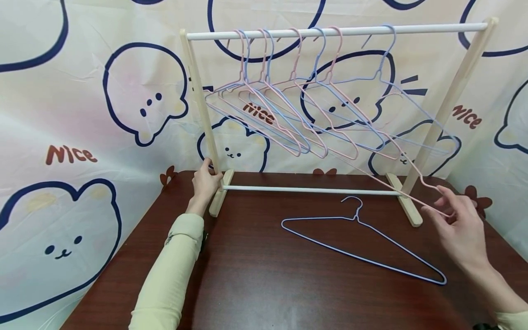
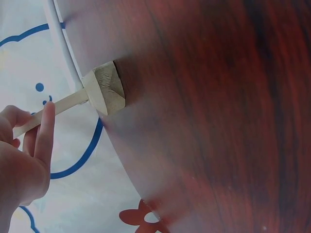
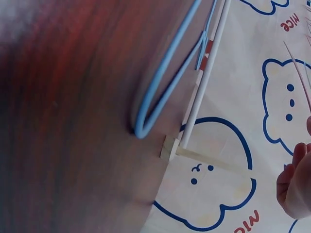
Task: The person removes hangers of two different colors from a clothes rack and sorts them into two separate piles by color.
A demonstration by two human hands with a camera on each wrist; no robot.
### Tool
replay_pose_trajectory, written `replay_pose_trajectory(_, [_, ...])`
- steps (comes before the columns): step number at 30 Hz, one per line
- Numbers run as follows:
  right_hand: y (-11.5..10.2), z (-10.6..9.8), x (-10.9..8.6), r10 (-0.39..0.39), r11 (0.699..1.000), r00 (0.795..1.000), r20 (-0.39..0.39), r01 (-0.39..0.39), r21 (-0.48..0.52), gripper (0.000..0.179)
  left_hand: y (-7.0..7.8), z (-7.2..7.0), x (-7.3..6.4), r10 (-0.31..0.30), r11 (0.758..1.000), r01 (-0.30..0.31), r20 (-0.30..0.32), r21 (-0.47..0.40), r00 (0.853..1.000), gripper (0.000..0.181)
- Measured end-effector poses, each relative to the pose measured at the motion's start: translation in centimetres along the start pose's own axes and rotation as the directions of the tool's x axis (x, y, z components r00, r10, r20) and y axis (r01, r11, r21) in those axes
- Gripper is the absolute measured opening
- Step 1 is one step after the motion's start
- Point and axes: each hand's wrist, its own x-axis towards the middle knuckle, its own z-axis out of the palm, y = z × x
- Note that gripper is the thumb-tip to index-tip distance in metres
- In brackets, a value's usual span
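Observation:
My left hand (image 1: 206, 181) grips the left wooden upright (image 1: 202, 105) of a clothes rack near its foot. The left wrist view shows that hand's fingers (image 2: 46, 128) about the upright. At the right, my right hand (image 1: 462, 224) pinches a pink clothes hanger (image 1: 420, 201), which slants up and left in front of the rack. Its far part crosses behind other hangers and is hard to make out. A blue hanger (image 1: 330, 250) lies flat on the table, left of the right hand. Only part of the right hand (image 3: 296, 187) shows in the right wrist view.
Several pink and blue hangers (image 1: 315, 59) hang from the white top rail (image 1: 433, 30). A lower white rail (image 1: 309, 189) joins the rack's wooden feet (image 1: 406, 206). Under it lies the dark brown table (image 1: 247, 284); behind hangs a bear-patterned cloth (image 1: 140, 156).

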Motion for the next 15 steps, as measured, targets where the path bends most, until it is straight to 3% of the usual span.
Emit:
replay_pose_trajectory(6, [-0.7,0.7,-1.0,-0.044,0.999,0.997,0.064,0.043,0.020,0.055,0.1,-0.1,-0.1,-0.003,1.000,0.003,0.007,0.004,1.000,0.026])
replay_pose_trajectory(15, [-2.7,1.8,-2.6,-0.051,0.995,0.974,0.219,0.030,0.099,0.052,0.1,-0.1,0.0,-0.002,1.000,0.002,0.005,0.014,1.000,0.027])
